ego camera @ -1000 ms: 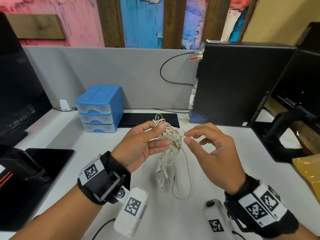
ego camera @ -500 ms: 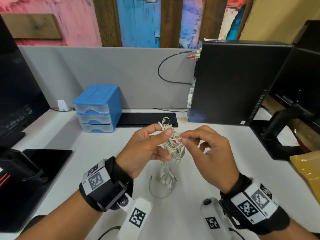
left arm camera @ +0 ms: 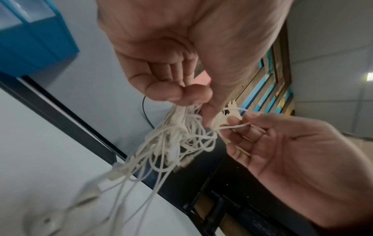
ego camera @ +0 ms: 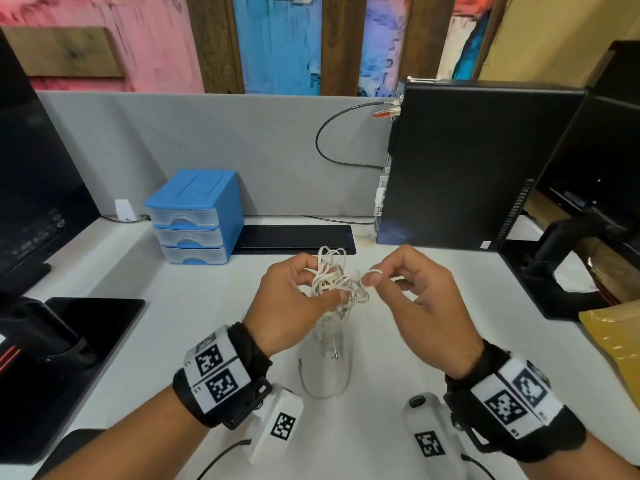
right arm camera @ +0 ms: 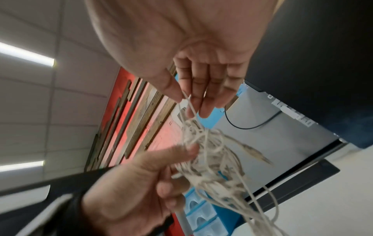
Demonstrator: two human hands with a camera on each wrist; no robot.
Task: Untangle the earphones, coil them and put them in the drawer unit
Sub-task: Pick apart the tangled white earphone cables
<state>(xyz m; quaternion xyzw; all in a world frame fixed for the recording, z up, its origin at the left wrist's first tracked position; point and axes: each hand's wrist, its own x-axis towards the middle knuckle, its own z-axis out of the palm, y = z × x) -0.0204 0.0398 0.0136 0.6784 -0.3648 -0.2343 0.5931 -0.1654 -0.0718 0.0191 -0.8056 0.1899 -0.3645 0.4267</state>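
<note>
A tangled bundle of white earphones [ego camera: 337, 284] hangs in the air above the white desk [ego camera: 194, 306]. My left hand [ego camera: 294, 299] grips the knot of the bundle [left arm camera: 179, 132] between thumb and fingers. My right hand [ego camera: 412, 292] pinches one loop of cord [ego camera: 372, 272] at the bundle's right side and draws it out [right arm camera: 188, 103]. Loose ends and the plug dangle down to the desk [ego camera: 329, 355]. The blue drawer unit [ego camera: 194, 216] with three clear drawers, all closed, stands at the back left of the desk.
A black computer tower [ego camera: 467, 164] stands at the back right, a flat black strip [ego camera: 294, 239] lies behind the hands. Monitors with stands sit at the far left [ego camera: 38, 188] and far right [ego camera: 588, 209]. A yellow padded envelope [ego camera: 620, 344] lies at the right edge.
My right hand closed in on the bundle, took a loop and now pulls it a little to the right. The hanging cords have swung and gathered under the left hand.
</note>
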